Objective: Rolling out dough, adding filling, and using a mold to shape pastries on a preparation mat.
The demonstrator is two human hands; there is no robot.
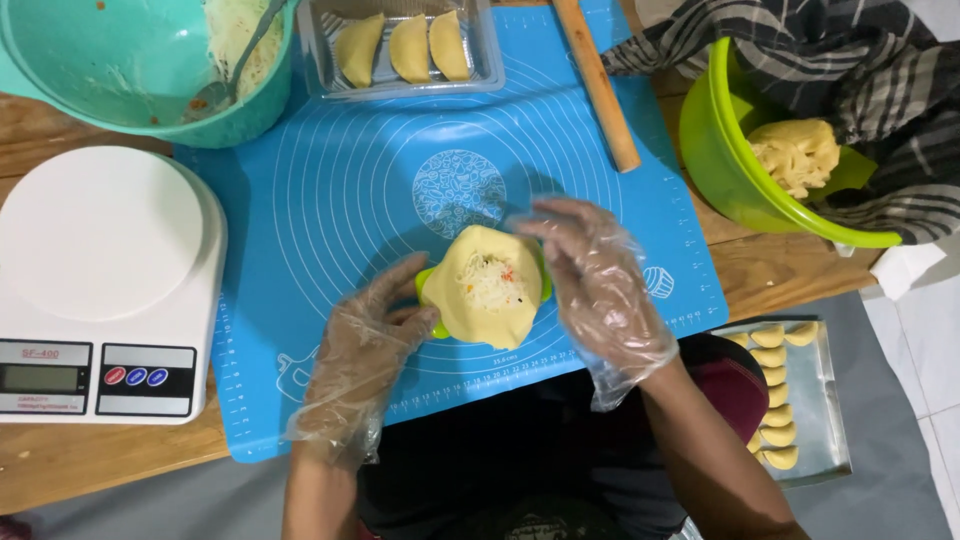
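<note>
Between both hands (365, 345), filled dough round (488, 285)

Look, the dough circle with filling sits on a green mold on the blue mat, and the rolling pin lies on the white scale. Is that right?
Not quite. The rolling pin lies on the blue mat, not on the white scale, whose top is bare. The head view shows it. The rest holds: the dough circle with filling sits on the green mold on the mat.

Gloved hands (480, 320) around filled dough round (490, 285)
</note>
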